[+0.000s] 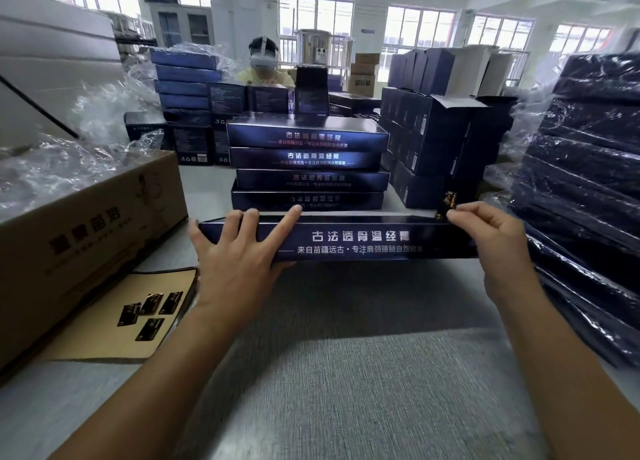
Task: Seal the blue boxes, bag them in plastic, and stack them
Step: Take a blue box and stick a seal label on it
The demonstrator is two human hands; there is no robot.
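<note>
A long flat blue box [349, 240] with white lettering lies across the grey table in front of me. My left hand [239, 252] grips its left end, fingers over the top edge and thumb underneath. My right hand [491, 238] pinches a small black-and-gold seal sticker [446, 205] at the box's right top edge. Behind it stands a stack of several matching blue boxes [308, 163]. On the right rises a tall stack of blue boxes wrapped in plastic [588, 189].
A brown carton [86, 238] holding clear plastic bags [69, 169] sits at left, with a backing sheet of spare stickers [149, 309] beside it. Small dark boxes [429, 141] pile behind right. A person in a headset [265, 63] sits across the table.
</note>
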